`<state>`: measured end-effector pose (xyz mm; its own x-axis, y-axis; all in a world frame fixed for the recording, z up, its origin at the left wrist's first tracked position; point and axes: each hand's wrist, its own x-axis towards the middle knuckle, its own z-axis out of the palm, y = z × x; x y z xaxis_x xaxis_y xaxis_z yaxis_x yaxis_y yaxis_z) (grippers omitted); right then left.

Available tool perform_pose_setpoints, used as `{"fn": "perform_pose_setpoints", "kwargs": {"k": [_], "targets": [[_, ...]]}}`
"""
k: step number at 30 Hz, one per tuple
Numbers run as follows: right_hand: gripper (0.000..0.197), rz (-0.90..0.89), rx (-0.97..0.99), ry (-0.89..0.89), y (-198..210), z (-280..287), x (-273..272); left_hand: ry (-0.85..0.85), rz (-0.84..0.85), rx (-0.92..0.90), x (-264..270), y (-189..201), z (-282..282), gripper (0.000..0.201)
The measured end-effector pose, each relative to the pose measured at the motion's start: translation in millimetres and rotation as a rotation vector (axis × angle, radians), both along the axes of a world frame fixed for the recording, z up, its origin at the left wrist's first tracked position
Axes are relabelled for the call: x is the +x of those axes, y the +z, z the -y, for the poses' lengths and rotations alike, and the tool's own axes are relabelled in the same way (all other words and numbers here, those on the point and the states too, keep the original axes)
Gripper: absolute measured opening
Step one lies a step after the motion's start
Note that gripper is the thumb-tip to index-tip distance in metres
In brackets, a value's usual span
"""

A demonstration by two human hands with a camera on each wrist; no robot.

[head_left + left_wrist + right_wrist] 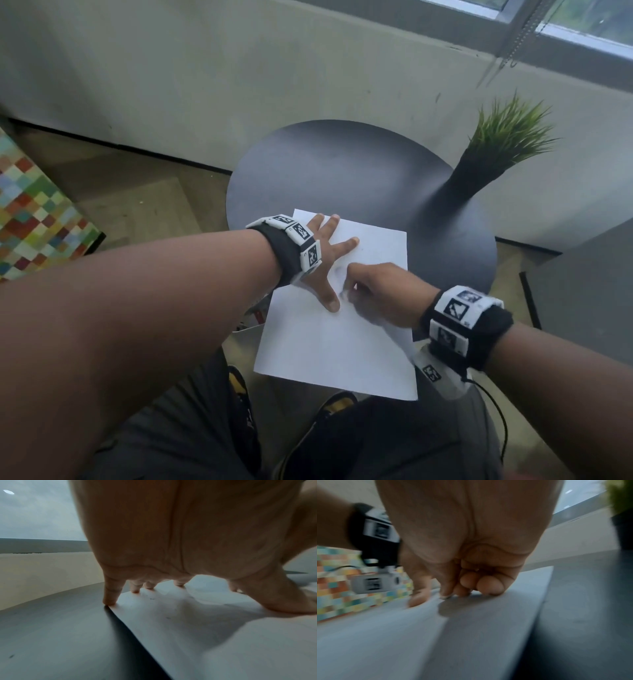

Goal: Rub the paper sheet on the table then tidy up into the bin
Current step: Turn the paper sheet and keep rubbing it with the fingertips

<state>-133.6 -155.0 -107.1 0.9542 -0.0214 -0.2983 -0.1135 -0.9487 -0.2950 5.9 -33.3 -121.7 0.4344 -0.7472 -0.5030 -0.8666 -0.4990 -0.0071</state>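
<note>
Right hand [383, 291]: the fingers are curled under, with the fingertips [489, 586] bearing on the paper sheet [335, 346]. A small pale object shows at the thumb and forefinger in the right wrist view; motion blur prevents saying what it is or whether the grip has hold of it. The contact point lies near the middle of the sheet, beside a faint grey smudge [339, 272].

Left hand [323, 260]: the grip is fully spread, with the fingers straight and splayed. It holds nothing. The fingertips and thumb press flat on the far left part of the sheet. In the left wrist view the little finger [111, 595] bears on the sheet's left edge, where paper meets the worktop [342, 171]. The left thumb lies just beside the right fingertips.

The sheet lies flat on the near part of the round dark worktop. Its near end overhangs the worktop edge above the person's lap.

A plant [507, 137] in a dark pot stands on the far right of the worktop, well apart from both hands.
</note>
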Motion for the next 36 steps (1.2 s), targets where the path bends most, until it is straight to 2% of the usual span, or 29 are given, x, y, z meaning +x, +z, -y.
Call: {"fn": "perform_pose_setpoints", "kwargs": {"k": [4, 8, 11, 16, 21, 23, 26, 30, 31, 34, 36], "targets": [[0.006, 0.019, -0.091, -0.282, 1.7, 42.6, 12.0, 0.006, 0.004, -0.030, -1.4, 2.0, -3.3, 0.137], [0.013, 0.026, 0.048, -0.135, 0.2, 20.7, -0.8, -0.023, 0.037, -0.080, -1.6, 4.9, -8.6, 0.131], [0.019, 0.045, 0.014, -0.006, -1.2, 6.0, -7.1, -0.051, 0.058, -0.110, -3.8, 7.6, -10.5, 0.125], [0.013, 0.022, -0.021, -0.030, -1.0, 10.9, -2.7, -0.065, 0.072, -0.187, -10.5, 8.6, -21.3, 0.110], [0.022, 0.071, 0.126, -0.344, 6.1, 33.6, 16.1, -0.051, -0.001, -0.089, -12.5, 5.8, -32.8, 0.124], [0.020, 0.076, 0.182, -0.418, 4.2, 33.0, 17.4, -0.041, -0.019, -0.068, -13.5, 6.4, -32.7, 0.128], [0.015, 0.064, 0.124, -0.334, 0.4, 18.1, 12.0, -0.038, -0.033, -0.060, -13.9, 7.0, -28.8, 0.129], [0.011, -0.010, 0.079, -0.056, 4.4, -4.0, 6.2, -0.045, -0.039, -0.039, -12.4, 6.2, -26.4, 0.133], [0.008, -0.005, 0.073, -0.080, 4.9, 1.5, 9.4, -0.048, -0.036, -0.030, -12.3, 6.0, -25.6, 0.134], [0.009, 0.043, 0.092, -0.359, 7.4, 26.6, 18.7, -0.050, -0.025, 0.005, -12.4, 6.8, -24.4, 0.138], [0.008, 0.043, 0.079, -0.378, 5.3, 27.5, 16.9, -0.044, -0.033, 0.013, -12.5, 7.8, -25.1, 0.139]]}}
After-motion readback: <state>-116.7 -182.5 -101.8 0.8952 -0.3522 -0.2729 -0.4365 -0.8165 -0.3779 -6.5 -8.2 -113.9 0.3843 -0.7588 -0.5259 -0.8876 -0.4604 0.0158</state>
